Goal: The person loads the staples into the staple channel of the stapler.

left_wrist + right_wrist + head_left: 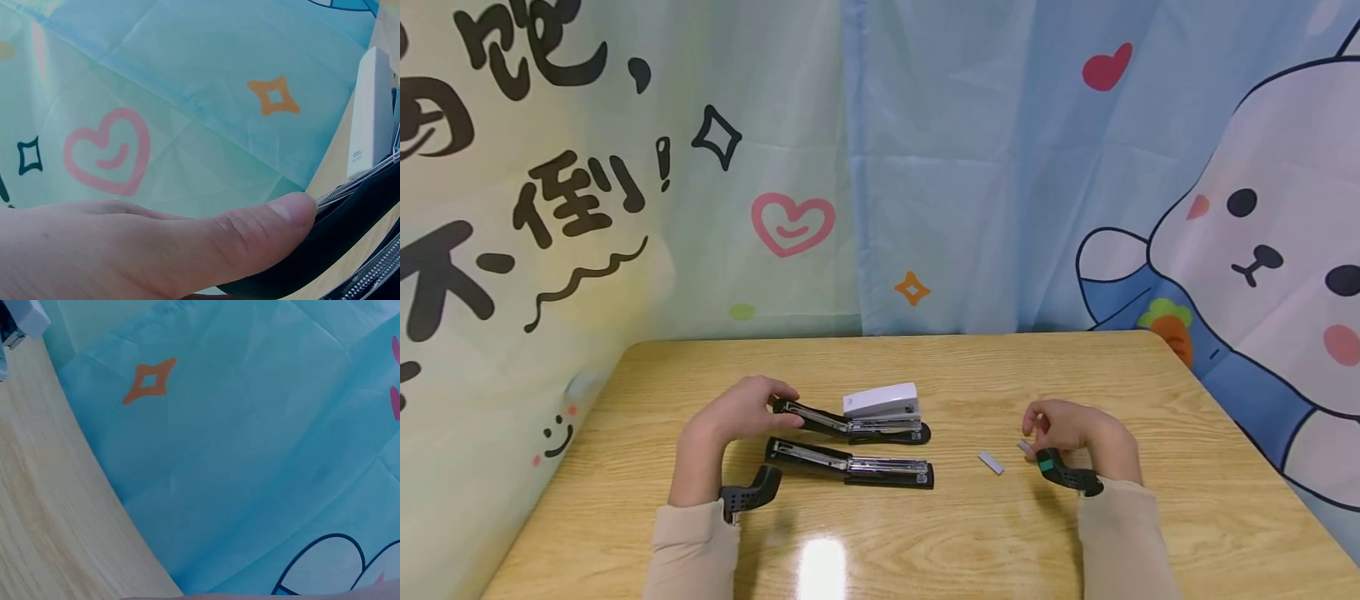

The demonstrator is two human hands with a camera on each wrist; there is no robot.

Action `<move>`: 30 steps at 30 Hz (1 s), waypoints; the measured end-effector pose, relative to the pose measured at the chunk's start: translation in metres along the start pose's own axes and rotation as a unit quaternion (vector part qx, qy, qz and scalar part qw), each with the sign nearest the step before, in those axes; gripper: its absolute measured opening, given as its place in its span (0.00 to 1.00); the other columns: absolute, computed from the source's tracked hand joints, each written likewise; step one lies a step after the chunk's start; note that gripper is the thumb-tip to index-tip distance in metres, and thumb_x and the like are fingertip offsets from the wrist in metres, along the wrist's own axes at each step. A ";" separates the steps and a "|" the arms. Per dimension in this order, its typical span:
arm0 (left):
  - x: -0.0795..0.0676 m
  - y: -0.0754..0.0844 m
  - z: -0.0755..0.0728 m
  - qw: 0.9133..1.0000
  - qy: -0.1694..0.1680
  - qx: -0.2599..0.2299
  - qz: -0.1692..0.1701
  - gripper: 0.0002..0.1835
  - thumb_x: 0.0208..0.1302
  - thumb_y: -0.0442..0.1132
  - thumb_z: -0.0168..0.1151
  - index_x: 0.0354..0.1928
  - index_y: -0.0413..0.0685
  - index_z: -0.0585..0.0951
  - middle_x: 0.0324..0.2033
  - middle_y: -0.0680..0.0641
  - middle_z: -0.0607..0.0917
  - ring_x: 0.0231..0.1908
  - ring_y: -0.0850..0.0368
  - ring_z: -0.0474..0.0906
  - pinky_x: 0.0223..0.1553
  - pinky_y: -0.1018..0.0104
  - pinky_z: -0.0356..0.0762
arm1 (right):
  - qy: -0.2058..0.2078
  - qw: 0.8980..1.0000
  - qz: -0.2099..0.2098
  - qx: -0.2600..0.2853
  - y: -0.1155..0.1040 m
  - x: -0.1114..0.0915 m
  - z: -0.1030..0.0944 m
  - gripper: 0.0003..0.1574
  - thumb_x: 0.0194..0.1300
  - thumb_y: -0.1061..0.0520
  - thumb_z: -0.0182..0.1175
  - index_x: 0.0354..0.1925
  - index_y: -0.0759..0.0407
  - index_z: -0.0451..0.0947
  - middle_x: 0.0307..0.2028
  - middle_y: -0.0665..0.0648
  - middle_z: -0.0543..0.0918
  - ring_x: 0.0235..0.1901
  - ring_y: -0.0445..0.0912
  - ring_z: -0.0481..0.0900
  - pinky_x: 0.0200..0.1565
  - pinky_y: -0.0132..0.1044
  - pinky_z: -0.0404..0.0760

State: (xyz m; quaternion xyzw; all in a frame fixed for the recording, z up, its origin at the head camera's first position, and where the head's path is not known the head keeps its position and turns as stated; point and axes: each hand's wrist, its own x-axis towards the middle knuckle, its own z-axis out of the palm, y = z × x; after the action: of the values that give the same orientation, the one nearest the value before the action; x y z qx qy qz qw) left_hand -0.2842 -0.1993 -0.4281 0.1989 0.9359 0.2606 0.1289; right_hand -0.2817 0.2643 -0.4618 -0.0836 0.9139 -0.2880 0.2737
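In the head view two black staplers lie folded open, metal rails showing. My left hand (747, 410) pinches the left end of the rear black stapler (820, 421) between thumb and fingers; in the left wrist view the thumb (294, 209) lies along its edge. The front black stapler (887, 475) rests on the table just nearer to me. Right behind the rear one a white stapler (880, 400) shows its raised top. To the right, my right hand (1063, 427) holds a small grey staple strip (1024, 447) at its fingertips, low over the table.
Another grey staple strip (991, 463) lies on the wooden table (985, 542), left of my right hand. A printed curtain (955, 167) hangs along the table's back edge. Wrist cameras are strapped to both wrists.
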 end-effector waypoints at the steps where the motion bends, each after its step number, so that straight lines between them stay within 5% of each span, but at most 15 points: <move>1: 0.000 0.000 0.000 1.000 0.000 -0.001 -0.002 0.25 0.59 0.49 0.66 0.54 0.41 0.80 0.48 0.45 0.84 0.48 0.51 0.79 0.49 0.53 0.76 | 0.002 1.000 0.000 -0.006 -0.001 0.001 0.001 0.17 0.54 0.60 0.70 0.37 0.62 0.72 0.21 0.52 0.69 0.21 0.43 0.66 0.28 0.34 0.66; 30: 0.000 0.005 -0.001 0.999 0.007 0.007 -0.032 0.22 0.67 0.52 0.56 0.51 0.42 0.82 0.46 0.45 0.85 0.47 0.50 0.80 0.49 0.52 0.76 | 0.066 0.994 -0.019 -0.087 -0.026 0.020 0.015 0.05 0.55 0.63 0.63 0.33 0.58 0.77 0.24 0.52 0.73 0.25 0.44 0.69 0.30 0.35 0.67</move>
State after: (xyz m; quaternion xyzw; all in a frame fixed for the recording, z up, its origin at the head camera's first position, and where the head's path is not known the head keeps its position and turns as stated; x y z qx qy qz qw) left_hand -0.2826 -0.1958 -0.4240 0.1682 0.9445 0.2506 0.1294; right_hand -0.2902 0.2294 -0.4667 -0.1052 0.9498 -0.2176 0.1987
